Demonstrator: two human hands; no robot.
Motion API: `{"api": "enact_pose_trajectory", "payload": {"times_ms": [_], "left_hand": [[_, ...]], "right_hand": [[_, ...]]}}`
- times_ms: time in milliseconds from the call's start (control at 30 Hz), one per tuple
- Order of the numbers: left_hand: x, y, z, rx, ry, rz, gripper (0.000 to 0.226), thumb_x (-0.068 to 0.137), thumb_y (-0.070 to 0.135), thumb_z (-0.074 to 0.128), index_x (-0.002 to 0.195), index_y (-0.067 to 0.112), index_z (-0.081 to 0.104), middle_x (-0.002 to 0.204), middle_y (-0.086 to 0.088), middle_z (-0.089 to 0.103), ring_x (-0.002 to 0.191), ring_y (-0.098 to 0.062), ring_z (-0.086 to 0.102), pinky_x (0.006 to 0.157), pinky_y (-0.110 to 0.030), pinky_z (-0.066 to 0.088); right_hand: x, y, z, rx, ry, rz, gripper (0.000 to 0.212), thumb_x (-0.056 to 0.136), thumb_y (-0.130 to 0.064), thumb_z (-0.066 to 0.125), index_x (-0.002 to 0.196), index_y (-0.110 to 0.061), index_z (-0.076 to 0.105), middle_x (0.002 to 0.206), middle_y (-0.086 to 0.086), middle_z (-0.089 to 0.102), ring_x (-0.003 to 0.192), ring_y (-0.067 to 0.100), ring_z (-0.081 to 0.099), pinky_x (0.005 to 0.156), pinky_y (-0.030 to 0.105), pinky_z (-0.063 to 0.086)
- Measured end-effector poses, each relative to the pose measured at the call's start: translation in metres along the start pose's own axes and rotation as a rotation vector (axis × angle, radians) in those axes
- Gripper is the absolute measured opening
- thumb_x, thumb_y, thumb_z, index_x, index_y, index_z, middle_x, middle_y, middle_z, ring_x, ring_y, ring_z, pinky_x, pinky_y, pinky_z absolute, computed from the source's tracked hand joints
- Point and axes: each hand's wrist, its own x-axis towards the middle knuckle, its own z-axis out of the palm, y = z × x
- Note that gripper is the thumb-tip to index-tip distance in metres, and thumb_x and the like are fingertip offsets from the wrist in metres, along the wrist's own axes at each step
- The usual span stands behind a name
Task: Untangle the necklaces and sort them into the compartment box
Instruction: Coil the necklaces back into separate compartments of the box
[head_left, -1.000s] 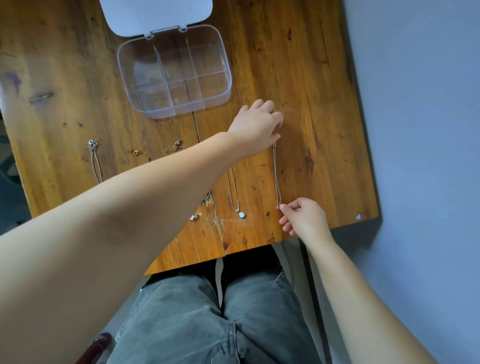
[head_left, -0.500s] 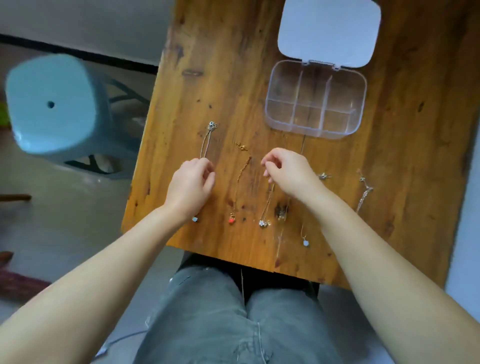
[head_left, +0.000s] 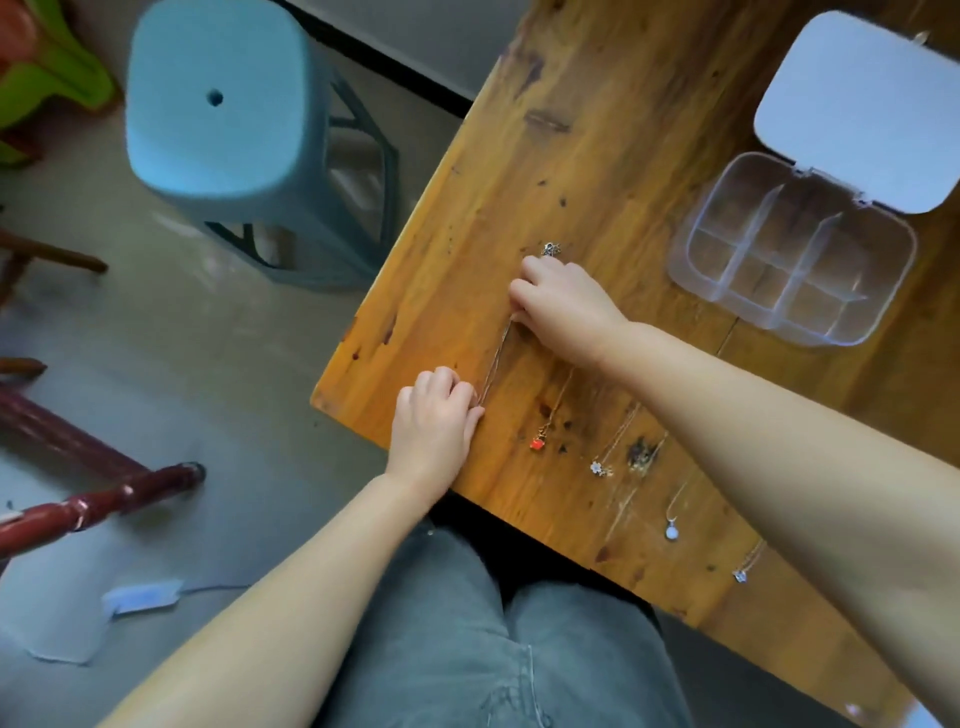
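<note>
A thin silver necklace chain (head_left: 496, 358) lies stretched on the wooden table (head_left: 613, 171) near its left edge. My left hand (head_left: 434, 421) pinches the chain's near end and my right hand (head_left: 563, 306) pinches its far part, just below its clasp (head_left: 550, 249). Several other necklaces lie side by side to the right: one with a red pendant (head_left: 537, 443), one with a flower pendant (head_left: 600, 467), one with a pale round pendant (head_left: 671, 531). The clear compartment box (head_left: 691, 249) stands open at the back right, its compartments holding nothing, its lid (head_left: 862, 109) flipped back.
A blue plastic stool (head_left: 218, 104) stands on the floor left of the table. Red wooden chair legs (head_left: 98, 499) lie at the lower left. My grey trousers (head_left: 467, 634) are below the table's front edge.
Both hands moved to the leftmost necklace: the left hand slid to its near end and the right hand crossed over to its far part. The head view swung left.
</note>
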Motion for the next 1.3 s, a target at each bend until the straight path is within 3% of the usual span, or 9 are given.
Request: {"api": "enact_pose_trajectory", "payload": {"times_ms": [200, 367, 500, 567, 667, 833, 967, 1033, 1300], "left_hand": [[0.016, -0.005, -0.012, -0.107, -0.031, 0.054, 0.014, 0.087, 0.018, 0.061, 0.082, 0.006, 0.06, 0.085, -0.01, 0.062, 0.082, -0.027, 0.055, 0.072, -0.042, 0.047], [0.041, 0.014, -0.046, -0.687, -0.002, -0.184, 0.012, 0.09, 0.017, 0.057, 0.079, 0.019, 0.052, 0.069, 0.002, 0.065, 0.066, -0.008, 0.063, 0.064, -0.019, 0.05], [0.07, 0.037, -0.084, -0.957, 0.029, -0.112, 0.009, 0.089, 0.018, 0.059, 0.08, 0.019, 0.057, 0.063, 0.007, 0.062, 0.062, -0.005, 0.06, 0.06, -0.014, 0.049], [0.086, 0.046, -0.097, -1.042, 0.063, -0.091, 0.007, 0.089, 0.018, 0.059, 0.083, 0.019, 0.059, 0.063, 0.008, 0.062, 0.065, -0.006, 0.06, 0.064, -0.017, 0.05], [0.111, 0.052, -0.106, -1.14, 0.12, -0.146, 0.006, 0.09, 0.019, 0.057, 0.091, 0.021, 0.062, 0.066, 0.009, 0.062, 0.07, -0.007, 0.06, 0.069, -0.021, 0.05], [0.138, 0.071, -0.096, -1.127, 0.061, -0.187, 0.012, 0.091, 0.021, 0.055, 0.092, 0.024, 0.067, 0.066, 0.011, 0.062, 0.07, -0.007, 0.06, 0.07, -0.022, 0.053], [0.159, 0.107, -0.084, -1.149, -0.058, -0.172, 0.014, 0.092, 0.013, 0.054, 0.089, 0.018, 0.067, 0.065, 0.007, 0.062, 0.064, -0.007, 0.058, 0.065, -0.021, 0.051], [0.17, 0.131, -0.078, -1.121, -0.13, -0.124, 0.015, 0.091, 0.011, 0.053, 0.089, 0.016, 0.066, 0.067, 0.005, 0.063, 0.064, -0.006, 0.059, 0.06, -0.017, 0.048], [0.224, 0.201, -0.068, -0.882, -0.359, -0.044, 0.025, 0.093, 0.005, 0.043, 0.107, 0.004, 0.064, 0.09, -0.009, 0.068, 0.078, -0.015, 0.065, 0.074, -0.026, 0.057]], "right_hand": [[-0.015, 0.002, 0.003, 0.096, 0.059, 0.091, 0.021, 0.099, -0.02, 0.043, 0.107, -0.003, 0.053, 0.115, 0.016, 0.053, 0.104, 0.034, 0.048, 0.08, 0.04, 0.036], [-0.031, -0.004, -0.007, 0.549, 0.001, 0.072, 0.039, 0.088, -0.005, 0.049, 0.127, -0.01, 0.05, 0.14, 0.006, 0.049, 0.135, 0.023, 0.038, 0.107, 0.035, 0.032], [-0.04, -0.022, -0.017, 1.02, -0.132, 0.158, 0.021, 0.086, -0.011, 0.056, 0.106, -0.017, 0.058, 0.101, -0.004, 0.064, 0.093, 0.013, 0.057, 0.081, 0.025, 0.041], [-0.049, -0.018, -0.025, 1.085, -0.049, 0.241, 0.005, 0.089, -0.02, 0.06, 0.093, -0.016, 0.062, 0.09, -0.004, 0.066, 0.085, 0.013, 0.059, 0.08, 0.027, 0.045], [-0.072, 0.005, -0.041, 1.18, 0.208, 0.41, 0.014, 0.092, -0.025, 0.058, 0.086, -0.016, 0.066, 0.087, -0.001, 0.068, 0.084, 0.014, 0.062, 0.081, 0.028, 0.047], [-0.113, 0.053, -0.073, 1.745, 0.633, 0.551, 0.026, 0.097, -0.016, 0.047, 0.081, -0.023, 0.066, 0.106, -0.001, 0.071, 0.11, 0.016, 0.061, 0.103, 0.039, 0.043], [-0.126, 0.087, -0.094, 2.111, 0.937, 0.564, 0.024, 0.099, -0.016, 0.04, 0.082, -0.014, 0.057, 0.105, 0.007, 0.073, 0.111, 0.022, 0.065, 0.101, 0.041, 0.047], [-0.122, 0.099, -0.099, 2.126, 1.017, 0.634, 0.022, 0.099, -0.017, 0.04, 0.086, -0.012, 0.057, 0.1, 0.01, 0.073, 0.106, 0.025, 0.067, 0.096, 0.041, 0.051], [-0.076, 0.135, -0.09, 1.888, 0.719, 1.024, 0.02, 0.099, -0.011, 0.039, 0.101, -0.006, 0.059, 0.101, 0.01, 0.066, 0.101, 0.022, 0.066, 0.105, 0.041, 0.043]]}}
